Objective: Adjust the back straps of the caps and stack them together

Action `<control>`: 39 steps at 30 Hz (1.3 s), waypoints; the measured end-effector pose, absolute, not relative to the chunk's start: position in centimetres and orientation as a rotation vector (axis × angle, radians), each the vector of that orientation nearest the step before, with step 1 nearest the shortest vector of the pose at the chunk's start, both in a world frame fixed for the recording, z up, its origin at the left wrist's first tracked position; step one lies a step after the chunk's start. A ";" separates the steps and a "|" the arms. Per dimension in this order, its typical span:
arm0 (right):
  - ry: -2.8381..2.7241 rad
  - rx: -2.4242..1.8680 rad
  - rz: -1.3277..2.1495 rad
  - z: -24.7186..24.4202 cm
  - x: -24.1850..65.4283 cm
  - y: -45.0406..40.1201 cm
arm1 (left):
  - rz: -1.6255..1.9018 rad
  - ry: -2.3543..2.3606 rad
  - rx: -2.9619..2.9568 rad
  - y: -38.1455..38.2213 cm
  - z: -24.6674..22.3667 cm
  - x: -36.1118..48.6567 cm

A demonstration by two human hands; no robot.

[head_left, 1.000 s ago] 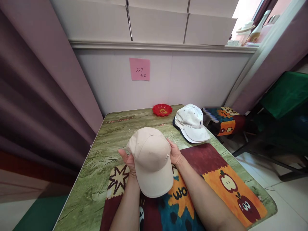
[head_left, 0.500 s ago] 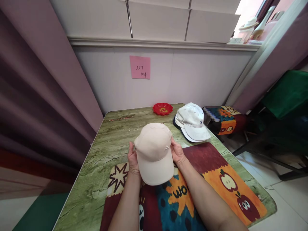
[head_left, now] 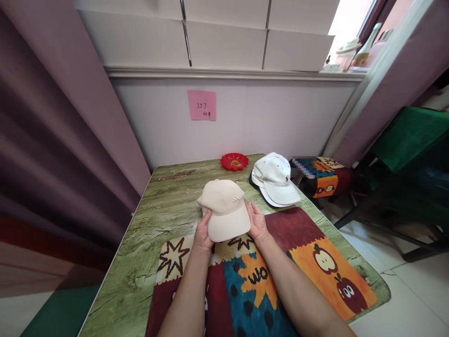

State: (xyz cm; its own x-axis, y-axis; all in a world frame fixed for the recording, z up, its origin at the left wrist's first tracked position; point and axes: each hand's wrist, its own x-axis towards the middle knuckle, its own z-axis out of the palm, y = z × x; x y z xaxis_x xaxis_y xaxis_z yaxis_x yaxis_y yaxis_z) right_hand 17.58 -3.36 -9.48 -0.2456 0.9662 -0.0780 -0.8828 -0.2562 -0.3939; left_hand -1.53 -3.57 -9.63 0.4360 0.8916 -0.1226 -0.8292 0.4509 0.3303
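Observation:
A cream baseball cap (head_left: 224, 201) with a small stitched logo is held up over the table, its brim pointing toward me. My left hand (head_left: 203, 234) grips the left side near the brim, with the thumb on top and the other fingers hidden beneath. At the right edge of the brim, my right hand (head_left: 257, 222) holds the cap from the side; part of its fingers is behind it. Beyond my right hand, a white cap (head_left: 275, 173) with a small dark emblem rests on other caps, one with a dark navy brim (head_left: 260, 189).
A red scalloped dish (head_left: 234, 161) stands near the wall. Below my arms a colourful patterned mat (head_left: 298, 229) covers part of the wood-look table (head_left: 140, 262). A pink note (head_left: 202, 105) is stuck on the wall. Right of the table is a stool (head_left: 328, 175) with a patterned cover.
The cream cap has tilted, its brim turning up and to the right. My left hand has shifted right, its thumb now over the brim's edge. The whole view has shifted slightly.

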 end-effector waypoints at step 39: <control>-0.282 -0.405 1.891 -9.5 16.7 -7.0 | 0.897 0.486 0.256 -5.7 -7.3 -3.6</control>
